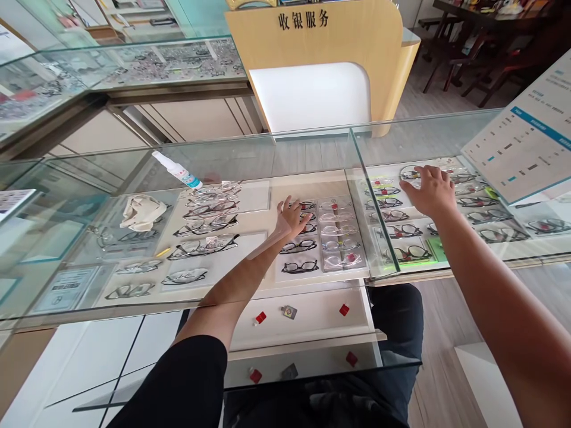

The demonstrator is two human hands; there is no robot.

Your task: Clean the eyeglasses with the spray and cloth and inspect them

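My left hand [294,219] reaches under the glass top into the display case. Its fingers are spread over the upper end of a column of dark-framed eyeglasses [300,267], partly covering them. Whether a fingertip touches a frame I cannot tell. Just right of it lies a tray of clear-framed eyeglasses [341,230] with red tags. My right hand [430,190] is on or just above the glass top of the right section, fingers apart and slightly bent, with nothing visible in it. Below it, rows of eyeglasses [404,230] show through the glass.
A white spray bottle [178,170] and a crumpled pale cloth [143,213] are on the glass at left. More eyeglasses [205,245] fill the left section. An open drawer [307,333] holds small red and grey tags. A printed sign [526,131] leans at right.
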